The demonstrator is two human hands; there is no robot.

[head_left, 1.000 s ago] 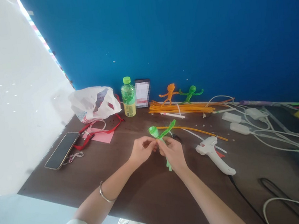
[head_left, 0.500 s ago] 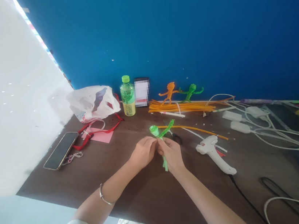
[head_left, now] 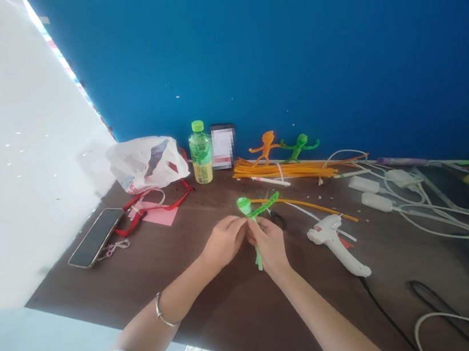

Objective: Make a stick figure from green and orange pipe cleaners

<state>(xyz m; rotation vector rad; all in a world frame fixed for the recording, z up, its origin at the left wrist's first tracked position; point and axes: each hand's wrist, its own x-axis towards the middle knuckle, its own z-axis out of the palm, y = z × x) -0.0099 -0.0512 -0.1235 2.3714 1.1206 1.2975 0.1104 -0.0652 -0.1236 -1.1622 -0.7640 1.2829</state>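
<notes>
A brown table [head_left: 146, 291] is running along a blue wall [head_left: 243, 42], with a pale wall [head_left: 18, 140] standing at the left; a plastic bag [head_left: 141, 167], a bottle [head_left: 201, 157] and an upright card [head_left: 223, 147] are occupying the far side; a phone [head_left: 97, 238] is lying near the left edge; an orange figure [head_left: 269, 146] and a dark green figure [head_left: 301, 145] are standing by a bundle of orange stems [head_left: 285, 170]; a glue gun [head_left: 336, 245] is lying to the right of the hands.

A light green figure [head_left: 247, 209] is being held head-up between both hands; the right hand [head_left: 270, 244] is pinching it below the head, its stems hanging beneath; the left hand [head_left: 225, 239] is bringing bent fingers together at the same spot, but whether they are gripping cannot be told.

Fingers are covering the figure's middle; scissors [head_left: 278, 220] are showing only partly behind it; pixels are obscuring the card; white cables [head_left: 438, 212] are tangling and running out of view at the right.
</notes>
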